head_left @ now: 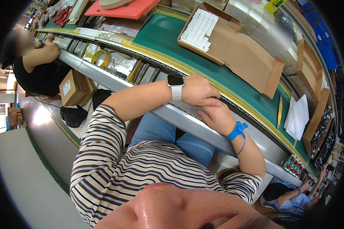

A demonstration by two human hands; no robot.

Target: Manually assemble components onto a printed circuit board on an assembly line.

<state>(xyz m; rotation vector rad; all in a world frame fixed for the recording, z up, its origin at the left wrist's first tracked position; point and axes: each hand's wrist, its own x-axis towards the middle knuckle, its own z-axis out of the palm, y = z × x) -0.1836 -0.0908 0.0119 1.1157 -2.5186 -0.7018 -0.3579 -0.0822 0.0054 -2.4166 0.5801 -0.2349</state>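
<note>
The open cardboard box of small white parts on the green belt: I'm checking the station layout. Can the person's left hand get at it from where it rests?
Probably yes. The left hand rests at the belt's near edge over the right hand, and only bare green belt separates it from the cardboard box; nothing blocks the way.

Two hands (208, 105), one watch (175, 81), one blue wrist strap (236, 131), one tape roll (100, 58), one open box (233, 42).

Open brown cardboard box (233, 42) holding rows of small white packs (198, 29), on green belt; closed brown carton with white label (66, 87), on floor at left.
</note>
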